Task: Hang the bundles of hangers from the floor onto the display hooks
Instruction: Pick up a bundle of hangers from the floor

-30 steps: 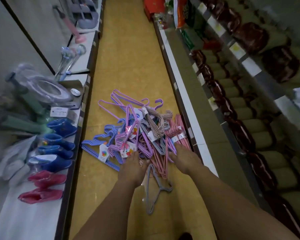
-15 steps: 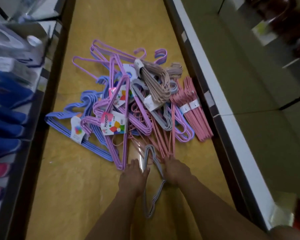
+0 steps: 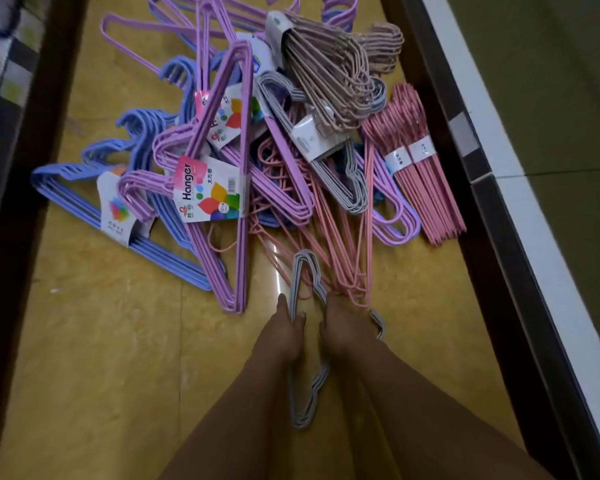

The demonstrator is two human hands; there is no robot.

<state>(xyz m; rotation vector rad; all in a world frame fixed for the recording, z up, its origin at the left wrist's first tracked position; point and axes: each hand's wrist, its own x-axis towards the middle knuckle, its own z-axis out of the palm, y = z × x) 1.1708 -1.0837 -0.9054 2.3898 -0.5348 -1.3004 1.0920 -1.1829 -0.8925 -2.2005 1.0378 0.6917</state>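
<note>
While I look down through the head camera, both bare arms reach forward from six o'clock onto the yellow floor [image 3: 94,341] of a narrow aisle. My left hand [image 3: 280,336] is curled around the left side of a grey hanger bundle [image 3: 303,271], fingers wrapped on the wire. My right hand [image 3: 345,329] is closed over the right side of that same bundle, knuckles up; a grey loop pokes out beside it at three o'clock, and the hook end trails back between my wrists toward six o'clock. So both hands are pinching grey wire, neither one spread.

Up at twelve o'clock from my hands lies the heap. A purple hanger bundle [image 3: 229,237] with a "Hanger" card [image 3: 210,188] points its corner at my left hand, just short of it. At ten o'clock a blue hanger bundle [image 3: 84,199] lies flat, partly under the purple one. A loose pink hanger bundle [image 3: 340,247] touches the grey wires by my right fingers. At one o'clock a banded pink bundle [image 3: 426,188] lies against the dark shelf base [image 3: 492,216]. Farther up, a beige bundle [image 3: 329,74] sits on top of the pile, over a second grey bundle [image 3: 340,174]. Everything is on the floor; display hooks are out of frame.
</note>
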